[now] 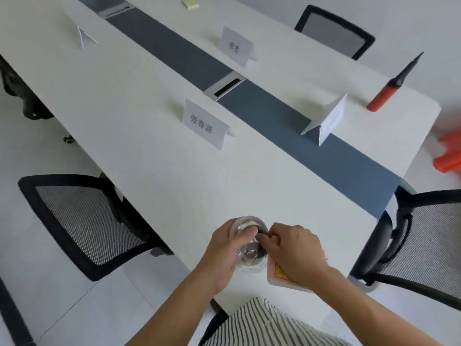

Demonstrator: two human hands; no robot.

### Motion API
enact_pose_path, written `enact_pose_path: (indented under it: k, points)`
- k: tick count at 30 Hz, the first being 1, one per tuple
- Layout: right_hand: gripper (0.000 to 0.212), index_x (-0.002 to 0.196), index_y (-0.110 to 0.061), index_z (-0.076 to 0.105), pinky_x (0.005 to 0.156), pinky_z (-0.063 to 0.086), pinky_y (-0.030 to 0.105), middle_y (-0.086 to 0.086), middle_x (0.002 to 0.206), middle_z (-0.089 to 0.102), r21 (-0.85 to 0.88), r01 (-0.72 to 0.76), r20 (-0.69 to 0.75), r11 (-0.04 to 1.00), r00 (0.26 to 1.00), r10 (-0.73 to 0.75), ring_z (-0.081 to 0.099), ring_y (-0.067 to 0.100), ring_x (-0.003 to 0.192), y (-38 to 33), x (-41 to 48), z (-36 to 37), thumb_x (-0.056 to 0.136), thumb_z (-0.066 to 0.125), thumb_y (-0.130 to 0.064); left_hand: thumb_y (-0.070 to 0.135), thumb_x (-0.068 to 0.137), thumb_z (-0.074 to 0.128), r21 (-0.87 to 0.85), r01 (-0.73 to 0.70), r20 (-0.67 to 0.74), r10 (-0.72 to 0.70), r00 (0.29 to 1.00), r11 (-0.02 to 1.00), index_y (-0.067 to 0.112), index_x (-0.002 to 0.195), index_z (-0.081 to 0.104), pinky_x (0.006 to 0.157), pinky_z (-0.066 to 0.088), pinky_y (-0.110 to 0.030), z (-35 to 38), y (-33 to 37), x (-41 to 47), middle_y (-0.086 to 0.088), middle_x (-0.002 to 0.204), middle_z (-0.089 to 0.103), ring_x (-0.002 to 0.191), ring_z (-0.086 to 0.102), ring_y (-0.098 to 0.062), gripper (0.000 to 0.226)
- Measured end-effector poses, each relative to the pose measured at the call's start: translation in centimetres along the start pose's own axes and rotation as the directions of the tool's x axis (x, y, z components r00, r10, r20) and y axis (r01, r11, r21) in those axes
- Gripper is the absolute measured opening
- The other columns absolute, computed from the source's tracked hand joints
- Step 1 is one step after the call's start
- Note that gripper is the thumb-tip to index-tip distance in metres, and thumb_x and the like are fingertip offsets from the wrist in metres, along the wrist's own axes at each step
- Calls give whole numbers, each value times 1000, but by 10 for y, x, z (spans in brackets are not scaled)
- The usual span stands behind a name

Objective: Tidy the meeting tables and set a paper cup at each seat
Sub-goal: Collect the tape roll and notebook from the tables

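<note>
**One head-worn view, looking down over a meeting table**

A single wide-angle camera looks forward and steeply down from above. The white table [154, 136] runs diagonally from upper left to lower right. Both hands sit close, at lower centre. Chairs [82, 221] curve at the frame edges.

Office meeting room: long white table [149, 126], name cards [203, 124], mesh chairs [82, 221].

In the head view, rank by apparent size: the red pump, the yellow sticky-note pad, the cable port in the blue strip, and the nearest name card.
1. Red pump, longest.
2. Nearest name card.
3. Cable port, smaller than the card.
4. Sticky-note pad, smallest, though it lies farthest away, so distance shrinks it.
</note>
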State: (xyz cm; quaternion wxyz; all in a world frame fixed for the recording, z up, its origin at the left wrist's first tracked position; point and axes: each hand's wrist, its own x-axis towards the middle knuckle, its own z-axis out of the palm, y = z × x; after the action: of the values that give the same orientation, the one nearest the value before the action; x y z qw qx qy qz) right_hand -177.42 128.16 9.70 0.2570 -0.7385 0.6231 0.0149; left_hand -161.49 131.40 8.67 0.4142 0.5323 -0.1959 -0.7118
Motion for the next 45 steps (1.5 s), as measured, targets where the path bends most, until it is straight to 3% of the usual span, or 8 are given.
enact_pose_path:
  k: [6,12,17,23,31,34,37,45]
  points:
    - [52,74,-26,63,68,48,30,-5,66,64,367,-89,12,926,996,91,60,14,69,16,-32,4,91,32,-64,-10,88,52,40,31,-194,-23,981,999,8,111,66,77,58,-38,-5,-23,-18,-18,109,71,93,71,-28,32]
    - [60,69,-6,65,61,43,24,10,60,59,674,-205,197,710,976,95,50,12,49,42,-66,2,91,45,-59,-10,83,47,54,-19,-372,38,928,998,16,80,73,75,54,-42,-21,-37,-67,-11,85,70,81,65,-26,36]
    - [51,57,-12,49,53,36,25,5,56,42,608,-151,340,780,937,-83,35,14,46,55,-96,14,92,52,-49,21,87,66,69,-142,-492,158,856,987,12,89,71,74,56,-38,-18,-71,-144,-8,84,72,77,68,-18,10]
    - [49,59,-11,39,55,33,26,3,54,33,505,34,429,863,857,-285,32,17,51,60,-136,49,92,55,-44,34,90,61,-34,-141,-804,57,592,989,16,68,72,76,54,-42,-8,-159,-230,-3,70,71,75,65,-23,31]
    - [50,55,-15,35,55,34,24,1,52,33,422,226,574,878,683,-452,33,14,47,20,-212,97,92,56,-41,34,95,53,-125,-258,-957,-48,286,958,9,74,71,74,53,-39,-12,-259,-357,1,61,72,72,66,-24,37]
    - [49,56,-14,37,55,36,25,0,50,34,414,276,574,868,661,-484,35,14,46,-13,-241,115,91,57,-42,34,97,49,-147,-325,-973,-77,218,934,7,73,71,72,56,-45,-29,-284,-397,-6,65,73,72,66,-29,42]
    - [50,53,-15,38,54,37,27,-3,46,35,400,333,562,854,647,-516,37,15,44,-52,-270,138,91,58,-42,33,98,47,-46,-322,-987,6,160,946,-2,81,67,63,52,-35,-50,-306,-437,-12,71,72,68,66,-27,44]
    - [49,56,-12,45,52,39,25,2,49,39,411,375,551,831,624,-554,38,13,40,-164,-352,199,91,56,-44,23,97,52,9,-312,-999,24,44,950,7,75,69,73,52,-39,-149,-355,-560,-4,67,70,72,65,-27,32]
